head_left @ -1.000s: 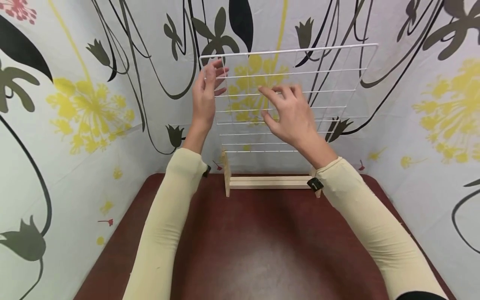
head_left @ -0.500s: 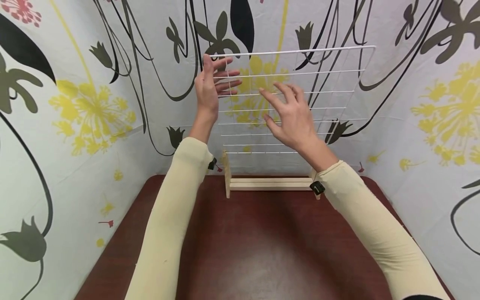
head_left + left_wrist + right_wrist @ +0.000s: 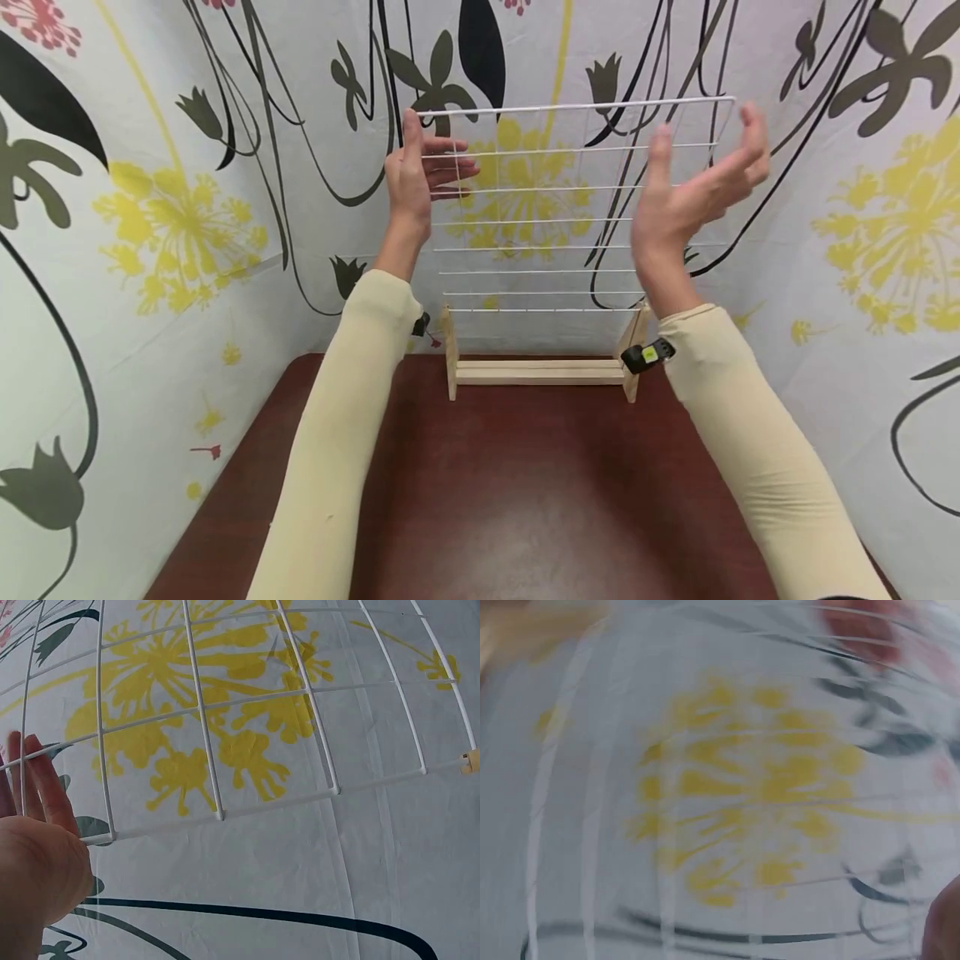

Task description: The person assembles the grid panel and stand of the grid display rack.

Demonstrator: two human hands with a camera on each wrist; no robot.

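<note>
A white wire grid rack rises from a pale wooden stand at the back of the table. My left hand is at the rack's upper left edge, thumb upright at the corner and straight fingers behind the wires. The left wrist view shows those fingers through the grid. At the upper right edge, my right hand has its thumb raised in front and its other fingers stretched towards the side wire. The right wrist view is blurred, with only a bit of a hand at its edge.
A dark red-brown table lies beneath my arms. White sheeting with flower prints encloses it at the back and both sides, close behind the rack.
My right hand has moved right, from the middle of the rack to its right edge, and turned with the thumb up. My left hand has moved slightly inward, its fingers further behind the wires.
</note>
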